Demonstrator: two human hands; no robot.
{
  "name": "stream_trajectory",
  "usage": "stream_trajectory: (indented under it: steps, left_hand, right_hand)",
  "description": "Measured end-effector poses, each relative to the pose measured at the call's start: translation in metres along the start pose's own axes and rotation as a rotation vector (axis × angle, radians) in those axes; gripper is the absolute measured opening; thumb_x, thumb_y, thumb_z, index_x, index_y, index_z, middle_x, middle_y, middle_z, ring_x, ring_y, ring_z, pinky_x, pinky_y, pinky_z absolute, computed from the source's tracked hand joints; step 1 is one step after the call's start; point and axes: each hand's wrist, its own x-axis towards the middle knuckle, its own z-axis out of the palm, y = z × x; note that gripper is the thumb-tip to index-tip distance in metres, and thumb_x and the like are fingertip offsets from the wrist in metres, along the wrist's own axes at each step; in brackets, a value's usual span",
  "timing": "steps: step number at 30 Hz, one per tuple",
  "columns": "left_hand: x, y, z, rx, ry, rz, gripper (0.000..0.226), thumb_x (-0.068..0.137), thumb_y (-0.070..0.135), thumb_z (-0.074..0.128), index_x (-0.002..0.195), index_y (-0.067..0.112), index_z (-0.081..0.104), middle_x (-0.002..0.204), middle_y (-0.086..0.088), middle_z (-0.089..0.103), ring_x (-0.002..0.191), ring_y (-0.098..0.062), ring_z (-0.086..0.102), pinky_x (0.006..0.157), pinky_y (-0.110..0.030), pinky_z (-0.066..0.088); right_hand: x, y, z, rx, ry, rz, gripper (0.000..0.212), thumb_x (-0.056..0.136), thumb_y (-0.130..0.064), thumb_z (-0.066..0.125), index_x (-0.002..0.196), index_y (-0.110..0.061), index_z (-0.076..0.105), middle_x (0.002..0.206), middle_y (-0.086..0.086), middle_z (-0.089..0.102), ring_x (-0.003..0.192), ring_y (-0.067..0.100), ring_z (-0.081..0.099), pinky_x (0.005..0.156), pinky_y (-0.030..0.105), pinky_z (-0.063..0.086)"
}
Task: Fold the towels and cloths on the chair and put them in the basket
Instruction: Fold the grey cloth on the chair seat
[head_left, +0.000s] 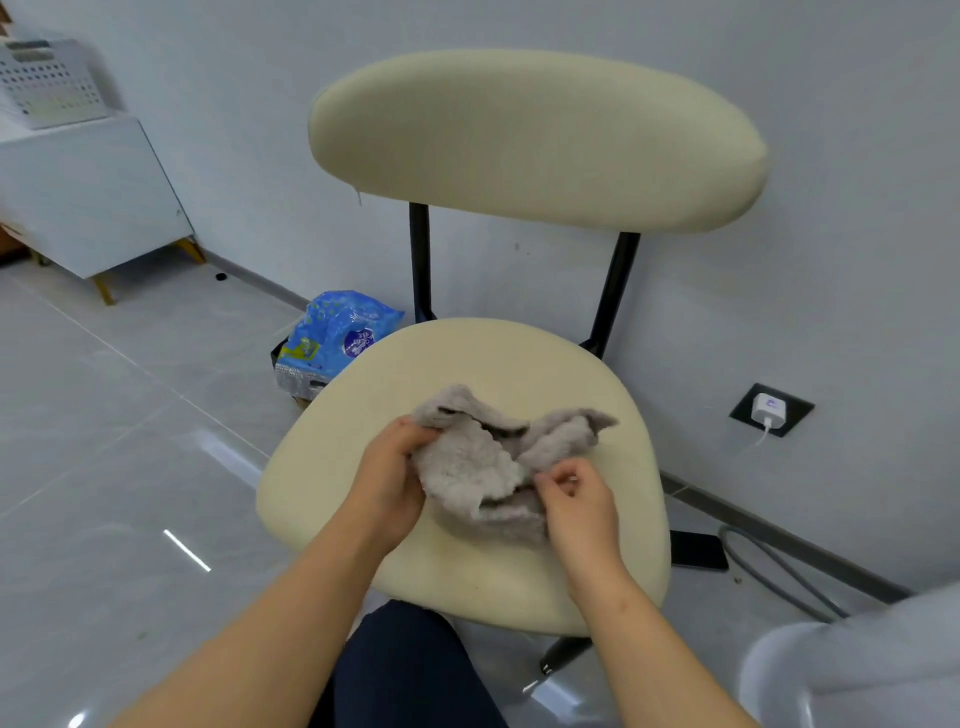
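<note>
one fluffy grey cloth lies crumpled at the 6 o'clock part of the cream padded chair seat. your left hand grips its 9 o'clock edge; your right hand pinches its 3 o'clock edge.

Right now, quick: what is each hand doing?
Left hand: grips the grey cloth at its left edge.
Right hand: pinches the same cloth at its near right edge.
</note>
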Motion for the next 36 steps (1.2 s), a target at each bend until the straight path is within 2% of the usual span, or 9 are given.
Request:
stream_trajectory:
  steps: [5, 8, 11, 14, 20, 24, 28, 31, 36]
  left_hand:
    - [0.012, -0.001, -0.036, 0.529, 0.405, -0.025, 0.013, 0.079, -0.003, 0.046, 0.079, 0.010, 0.045, 0.075, -0.010, 0.048, 0.065, -0.023, 0.046, 0.065, -0.038, 0.045]
    - [0.007, -0.007, -0.031, 0.826, 0.537, 0.154, 0.031, 0.082, 0.007, 0.054, 0.111, 0.014, 0.046, 0.105, -0.009, 0.047, 0.089, -0.027, 0.051, 0.086, -0.041, 0.044]
    - [0.002, -0.010, -0.015, 1.216, 0.390, 0.427, 0.046, 0.086, 0.025, 0.058, 0.131, 0.024, 0.048, 0.138, -0.007, 0.037, 0.126, -0.028, 0.037, 0.104, -0.037, 0.031]
    - [0.008, -0.023, -0.016, 1.704, 0.079, 0.362, 0.040, 0.089, 0.045, 0.051, 0.129, 0.035, 0.050, 0.148, 0.003, 0.028, 0.139, -0.019, 0.020, 0.109, -0.035, 0.024]
    - [0.010, -0.006, -0.030, 1.396, -0.045, 0.301, 0.064, 0.073, 0.070, 0.027, 0.079, 0.015, 0.060, 0.096, 0.003, 0.059, 0.099, -0.019, 0.056, 0.081, -0.027, 0.038]
    - [0.006, 0.016, -0.027, 1.127, -0.044, 0.099, 0.037, 0.097, 0.045, 0.039, 0.083, 0.014, 0.053, 0.110, 0.014, 0.057, 0.130, -0.005, 0.031, 0.095, -0.021, 0.025]
    - [0.015, 0.022, -0.021, 1.540, 0.129, 0.203, 0.043, 0.092, 0.045, 0.048, 0.059, 0.018, 0.051, 0.088, 0.008, 0.066, 0.133, -0.016, 0.038, 0.103, -0.037, 0.033]
    - [0.023, 0.023, -0.007, 1.558, 0.139, 0.326, 0.020, 0.093, 0.030, 0.047, 0.090, 0.022, 0.065, 0.094, 0.002, 0.065, 0.105, -0.022, 0.057, 0.088, -0.033, 0.042]
    - [0.046, -0.003, -0.018, 1.920, -0.163, 0.125, 0.049, 0.098, 0.046, 0.031, 0.146, 0.036, 0.022, 0.156, 0.002, 0.018, 0.143, -0.024, 0.014, 0.115, -0.044, 0.017]
  right_hand:
    - [0.001, 0.007, -0.008, -0.114, 0.092, 0.075, 0.013, 0.086, -0.012, 0.051, 0.078, -0.015, 0.042, 0.077, 0.003, 0.049, 0.066, 0.017, 0.044, 0.060, 0.032, 0.036]
    - [-0.001, 0.003, -0.006, -0.437, 0.201, -0.067, 0.026, 0.082, -0.016, 0.059, 0.106, -0.020, 0.049, 0.113, 0.005, 0.046, 0.101, 0.026, 0.047, 0.086, 0.035, 0.038]
    - [0.002, -0.003, -0.004, -0.680, 0.062, -0.231, 0.053, 0.085, -0.025, 0.057, 0.135, -0.032, 0.040, 0.143, -0.003, 0.029, 0.129, 0.023, 0.029, 0.104, 0.035, 0.026]
    - [0.008, 0.002, 0.000, -0.892, -0.155, -0.245, 0.046, 0.089, -0.033, 0.048, 0.134, -0.040, 0.040, 0.150, -0.010, 0.026, 0.136, 0.021, 0.019, 0.108, 0.035, 0.019]
    - [0.019, 0.009, -0.009, -0.921, -0.114, -0.280, 0.046, 0.093, -0.036, 0.044, 0.138, -0.033, 0.038, 0.148, -0.012, 0.031, 0.135, 0.018, 0.025, 0.106, 0.034, 0.023]
    - [0.013, 0.006, -0.008, -0.464, 0.010, -0.322, 0.031, 0.089, -0.018, 0.054, 0.119, -0.022, 0.060, 0.115, -0.006, 0.060, 0.105, 0.017, 0.054, 0.094, 0.032, 0.040]
    - [0.014, -0.006, -0.009, -0.503, 0.250, -0.415, 0.017, 0.088, -0.013, 0.052, 0.097, -0.017, 0.067, 0.082, -0.004, 0.065, 0.084, 0.023, 0.056, 0.078, 0.032, 0.035]
    - [0.029, -0.015, -0.005, -0.760, 0.129, -0.436, 0.026, 0.091, -0.021, 0.046, 0.112, -0.022, 0.062, 0.117, -0.003, 0.059, 0.110, 0.020, 0.047, 0.087, 0.032, 0.030]
    - [0.059, -0.008, 0.016, -1.061, -0.315, -0.292, 0.050, 0.097, -0.038, 0.034, 0.146, -0.029, 0.027, 0.153, -0.001, 0.026, 0.140, 0.023, 0.023, 0.112, 0.039, 0.019]
